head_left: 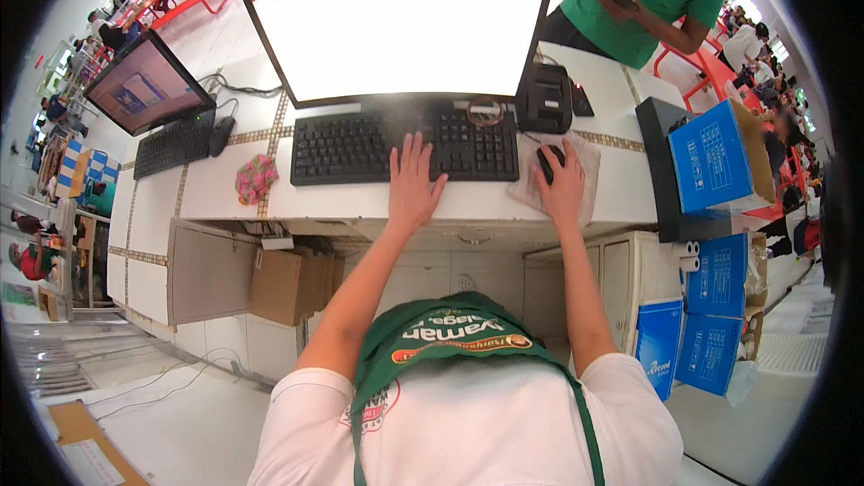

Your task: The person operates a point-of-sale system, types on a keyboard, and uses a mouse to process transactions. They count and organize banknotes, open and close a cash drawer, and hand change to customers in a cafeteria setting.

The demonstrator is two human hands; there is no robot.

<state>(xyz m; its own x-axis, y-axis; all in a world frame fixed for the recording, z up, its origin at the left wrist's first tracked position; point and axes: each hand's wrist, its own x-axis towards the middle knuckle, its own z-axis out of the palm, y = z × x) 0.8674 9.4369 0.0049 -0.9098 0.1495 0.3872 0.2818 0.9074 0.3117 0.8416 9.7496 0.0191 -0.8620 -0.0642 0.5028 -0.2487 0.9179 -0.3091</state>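
My left hand point(414, 182) lies with its fingers stretched out over the lower middle keys of a black keyboard point(337, 148). My right hand point(565, 184) is draped over a black computer mouse point(550, 162), gripping it on a clear plastic-covered pad point(526, 189) to the right of the keyboard. A large monitor point(400, 31) with a blank white screen stands behind the keyboard. A clear round object, maybe a roll of tape point(485, 112), rests on the keyboard's upper right part.
A small black printer-like device point(544, 97) stands beside the monitor. Pink crumpled cloth point(256, 179) lies left of the keyboard; farther left are a second monitor point(148, 85) and keyboard point(174, 146). Blue boxes point(711, 162) are at the right. Someone in a green shirt point(621, 0) stands across the counter.
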